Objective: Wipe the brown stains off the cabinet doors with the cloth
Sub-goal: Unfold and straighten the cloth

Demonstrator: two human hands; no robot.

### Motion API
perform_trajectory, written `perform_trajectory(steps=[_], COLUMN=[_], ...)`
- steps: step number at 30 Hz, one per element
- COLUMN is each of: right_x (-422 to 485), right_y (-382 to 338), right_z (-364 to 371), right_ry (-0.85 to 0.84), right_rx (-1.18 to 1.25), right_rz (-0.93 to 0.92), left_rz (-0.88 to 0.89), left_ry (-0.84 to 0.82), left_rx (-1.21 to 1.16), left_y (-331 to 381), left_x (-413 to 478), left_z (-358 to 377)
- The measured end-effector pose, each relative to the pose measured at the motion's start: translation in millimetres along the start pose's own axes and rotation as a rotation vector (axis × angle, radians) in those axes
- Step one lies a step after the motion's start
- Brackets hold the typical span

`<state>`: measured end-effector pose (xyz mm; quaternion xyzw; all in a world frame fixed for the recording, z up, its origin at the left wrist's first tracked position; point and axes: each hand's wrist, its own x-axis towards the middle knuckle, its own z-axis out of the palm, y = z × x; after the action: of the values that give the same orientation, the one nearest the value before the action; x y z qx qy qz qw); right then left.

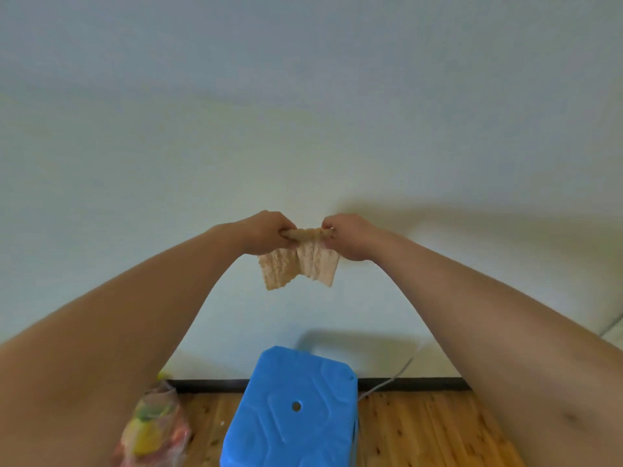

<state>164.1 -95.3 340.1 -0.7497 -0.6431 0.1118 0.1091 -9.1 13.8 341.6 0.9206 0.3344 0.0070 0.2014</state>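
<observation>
**Left grip** (266, 232): fingers curled round one end of the rolled top edge of a beige, waffle-textured cloth (303, 267).
**Right grip** (350, 235): clenched likewise on the other end.
**Cloth:** held taut between the two, high above the blue plastic stool (290, 409). Its lower part hung loose in two flaps. It appeared not to touch the pale surface behind.

**Step in hand, as judged:** readying the cloth, by folding or wringing, before any wiping. Done well, the cloth would be gathered into a flat pad with a clean face outward and taken whole in one grip. It would then be pressed flat to a stain and rubbed in short, overlapping strokes.

**Pale, plain wall-like surface** (303, 129): rose beyond the stool and filled the view above it. No brown stain, door edge or handle could be made out.
**Dark skirting strip** (209, 385): behind the stool, at that surface's foot.
**Knotty wooden plank floor** (421, 429): under the stool.
**Clear bag of coloured items** (151, 426): left of the stool.
**Thin grey cable** (387, 382): right of the stool.
</observation>
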Motion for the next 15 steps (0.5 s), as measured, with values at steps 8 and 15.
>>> perform_trajectory(steps=[8, 15], right_x=[-20.9, -56.6], right_y=[-78.8, -161.6], right_z=[-229.2, -418.4], right_ry=[0.149, 0.251], right_rx=[-0.072, -0.045], right_rz=[-0.057, -0.053], left_rz=[0.039, 0.082], left_ry=[0.161, 0.249], left_rx=[0.065, 0.126], left_y=[96.1, 175.7], left_x=[-47.5, -103.4], left_z=[-223.1, -407.8])
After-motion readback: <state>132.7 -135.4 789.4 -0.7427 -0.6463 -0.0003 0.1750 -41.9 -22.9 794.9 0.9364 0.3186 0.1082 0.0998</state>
